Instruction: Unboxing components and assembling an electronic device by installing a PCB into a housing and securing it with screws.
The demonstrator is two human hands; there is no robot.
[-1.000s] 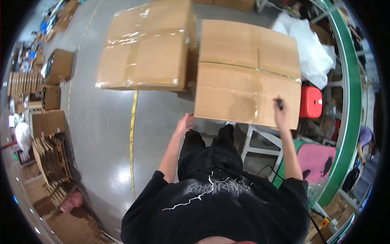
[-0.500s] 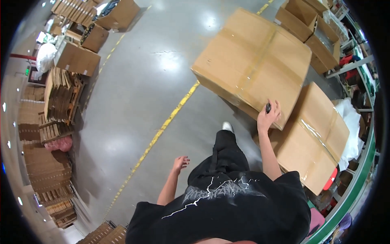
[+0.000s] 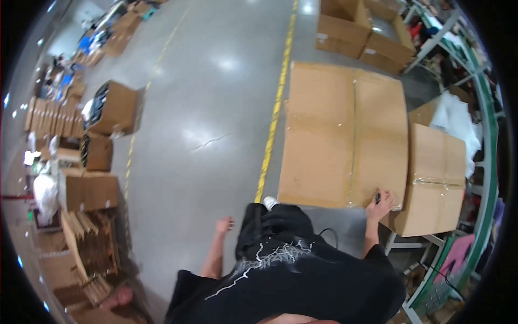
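Note:
My right hand (image 3: 382, 204) is closed round a small black pen-like object (image 3: 377, 198), its exact kind too small to make out. It rests at the near right corner of a large taped cardboard box (image 3: 321, 154). My left hand (image 3: 225, 224) hangs beside my left thigh over the grey floor, away from the box; its fingers are loosely bent and no object shows in it. Just right of the large box sits a second taped cardboard box (image 3: 431, 202), on a metal frame.
Two open-topped cartons (image 3: 342, 32) stand beyond the large box. Green-edged shelving (image 3: 488, 162) lines the right side, with white plastic sheeting (image 3: 456, 121) nearby. A yellow floor line (image 3: 276, 108) runs ahead. Cartons (image 3: 89, 191) and flattened cardboard (image 3: 81, 229) line the left.
My view has turned rightward, so the large box now lies squarer in front of me. My right hand stays at its near corner with the black object. My left hand still hangs low.

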